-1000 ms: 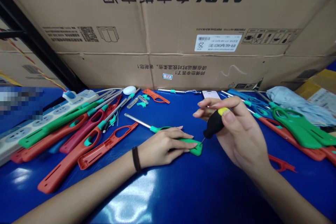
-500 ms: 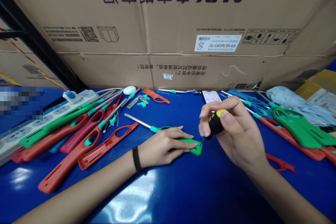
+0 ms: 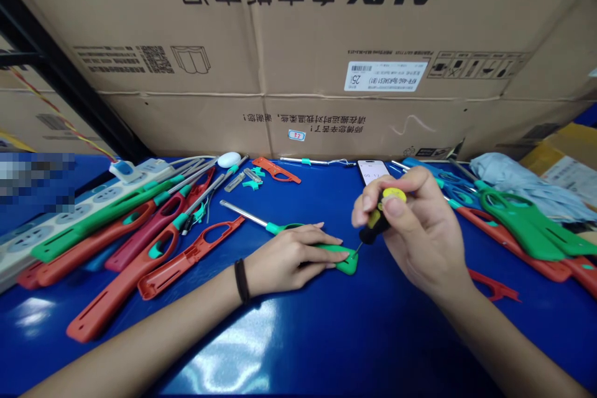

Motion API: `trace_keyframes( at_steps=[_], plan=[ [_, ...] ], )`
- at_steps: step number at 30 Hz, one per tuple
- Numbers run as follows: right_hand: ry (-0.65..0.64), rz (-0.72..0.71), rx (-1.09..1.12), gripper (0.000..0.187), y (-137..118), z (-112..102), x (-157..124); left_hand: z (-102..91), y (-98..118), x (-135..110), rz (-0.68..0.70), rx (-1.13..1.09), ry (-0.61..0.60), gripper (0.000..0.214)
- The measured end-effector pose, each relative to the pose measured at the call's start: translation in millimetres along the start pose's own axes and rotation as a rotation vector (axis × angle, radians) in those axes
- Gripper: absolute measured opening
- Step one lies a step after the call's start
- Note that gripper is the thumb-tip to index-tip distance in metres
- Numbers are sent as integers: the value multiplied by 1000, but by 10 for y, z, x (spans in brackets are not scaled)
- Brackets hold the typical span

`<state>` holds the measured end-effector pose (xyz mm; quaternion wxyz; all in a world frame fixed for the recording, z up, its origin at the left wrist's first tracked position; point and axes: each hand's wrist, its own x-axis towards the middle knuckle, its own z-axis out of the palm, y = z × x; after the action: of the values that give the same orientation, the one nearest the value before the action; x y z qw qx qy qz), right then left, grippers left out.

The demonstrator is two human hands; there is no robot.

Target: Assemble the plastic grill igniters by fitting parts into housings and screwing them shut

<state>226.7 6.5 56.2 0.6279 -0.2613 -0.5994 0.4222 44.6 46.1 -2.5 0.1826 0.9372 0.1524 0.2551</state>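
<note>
My left hand (image 3: pixel 289 259) lies flat over a green long-nosed lighter (image 3: pixel 347 260), pressing it onto the blue table (image 3: pixel 326 336). The lighter's metal tube (image 3: pixel 242 213) sticks out to the upper left. My right hand (image 3: pixel 420 233) is closed round a black and yellow screwdriver (image 3: pixel 380 216). The screwdriver's tip touches the near end of the green lighter's handle. A dark band sits on my left wrist.
Several red, green and maroon lighters (image 3: pixel 140 233) lie at the left beside a white power strip (image 3: pixel 56 224). More green, blue and red lighters (image 3: pixel 527 224) lie at the right. A phone (image 3: pixel 373 169) and a large cardboard box (image 3: pixel 298 56) stand behind. A small red part (image 3: pixel 494 286) lies near my right wrist.
My right fingers have turned and shifted on the screwdriver handle, which now stands a little more upright. My left hand and the green lighter have stayed in place.
</note>
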Motion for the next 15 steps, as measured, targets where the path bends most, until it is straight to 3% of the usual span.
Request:
trace_keyframes(
  at_steps=[4,8,12,15],
  plan=[
    [-7,37,67,6,-10,18,-6,-5,-2,7,2,8,0,27],
    [-25,87,29,25,-14,-21,-9,-4,-7,7,8,5,4,26],
    [43,7,-76,6,-1,-16,-10,3,-11,1,4,8,3,26],
    [34,5,-12,10,0,23,-16,0,-5,5,9,6,6,26]
  ],
)
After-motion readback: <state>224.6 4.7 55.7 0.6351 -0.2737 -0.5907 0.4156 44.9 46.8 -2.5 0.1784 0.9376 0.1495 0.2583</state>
